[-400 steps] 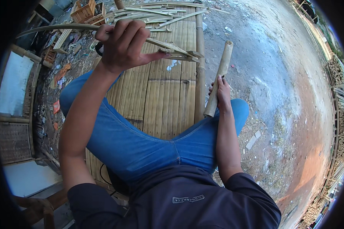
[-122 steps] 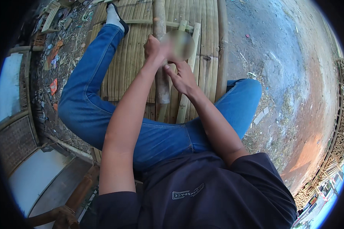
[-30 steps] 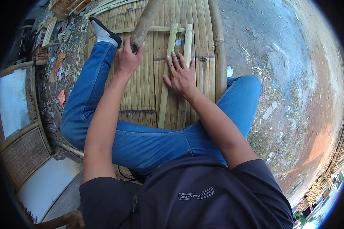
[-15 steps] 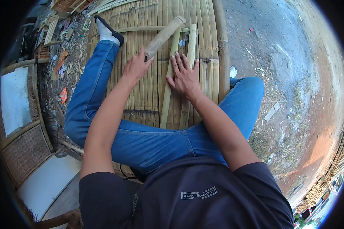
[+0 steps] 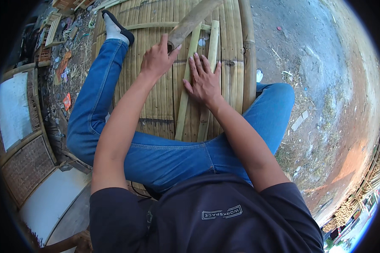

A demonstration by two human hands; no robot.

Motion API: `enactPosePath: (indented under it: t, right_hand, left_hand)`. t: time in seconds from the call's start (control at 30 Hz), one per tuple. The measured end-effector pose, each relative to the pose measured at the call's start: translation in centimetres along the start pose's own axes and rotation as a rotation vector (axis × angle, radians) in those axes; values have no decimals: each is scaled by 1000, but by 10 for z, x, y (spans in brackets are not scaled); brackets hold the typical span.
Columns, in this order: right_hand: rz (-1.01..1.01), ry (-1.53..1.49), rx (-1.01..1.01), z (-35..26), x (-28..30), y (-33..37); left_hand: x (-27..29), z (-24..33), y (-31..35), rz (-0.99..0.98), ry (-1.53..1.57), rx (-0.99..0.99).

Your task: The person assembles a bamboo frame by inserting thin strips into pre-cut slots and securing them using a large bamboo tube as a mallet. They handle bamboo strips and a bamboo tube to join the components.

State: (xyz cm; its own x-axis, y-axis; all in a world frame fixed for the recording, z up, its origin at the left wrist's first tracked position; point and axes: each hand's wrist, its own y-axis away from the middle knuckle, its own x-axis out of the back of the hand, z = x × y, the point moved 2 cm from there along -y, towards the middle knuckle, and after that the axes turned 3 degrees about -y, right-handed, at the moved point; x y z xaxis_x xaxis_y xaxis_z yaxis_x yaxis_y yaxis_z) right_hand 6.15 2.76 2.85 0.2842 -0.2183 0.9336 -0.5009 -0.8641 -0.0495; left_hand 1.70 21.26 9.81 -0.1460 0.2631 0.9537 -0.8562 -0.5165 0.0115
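Note:
My left hand (image 5: 156, 61) grips the near end of a thick, hollow bamboo tube (image 5: 193, 22), thumb on one side and a finger on the other. The tube slants away to the upper right, over a thin bamboo strip (image 5: 150, 25) lying crosswise. My right hand (image 5: 204, 80) rests flat with fingers spread, pressing on two long split bamboo strips. The left strip (image 5: 183, 110) is greenish; the right strip (image 5: 214, 40) is paler and partly hidden under the hand.
A slatted bamboo platform (image 5: 154, 107) lies under everything, edged on the right by a thick bamboo pole (image 5: 249, 55). My jeans-clad legs (image 5: 95, 88) spread to both sides. Bare ground (image 5: 316, 80) lies to the right; litter and wood scraps (image 5: 67, 67) are at the left.
My left hand has moved slightly up and right, carrying the bamboo tube, whose far end now reaches farther toward the top edge. My right hand stays on the strips.

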Motion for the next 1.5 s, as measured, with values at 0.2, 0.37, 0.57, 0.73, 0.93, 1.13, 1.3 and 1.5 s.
enactPosePath:
  t: [0.2, 0.37, 0.57, 0.73, 0.93, 1.13, 1.3, 1.5]
  right_hand:
    - [27, -13, 6, -2, -2, -3]
    - [-5, -21, -5, -2, -7, 6]
    - [-29, 10, 2, -8, 1, -4]
    - [-19, 39, 1, -1, 3, -6]
    - [-21, 6, -4, -6, 1, -4]
    - [-42, 28, -15, 1, 2, -5]
    - [-1, 18, 0, -3, -1, -2]
    - [-41, 38, 4, -4, 2, -3]
  left_hand:
    - [-25, -4, -7, -177, -139, 98]
    - [-9, 12, -32, -54, -49, -6]
    - [-31, -2, -16, 9, -137, 18]
    - [-14, 11, -33, -79, -79, 69]
    - [-7, 30, -34, 70, -29, 30]
    - [-29, 31, -40, -51, -16, 123]
    - [9, 53, -59, 231, 117, 36]
    - [-43, 9, -59, -40, -103, 133]
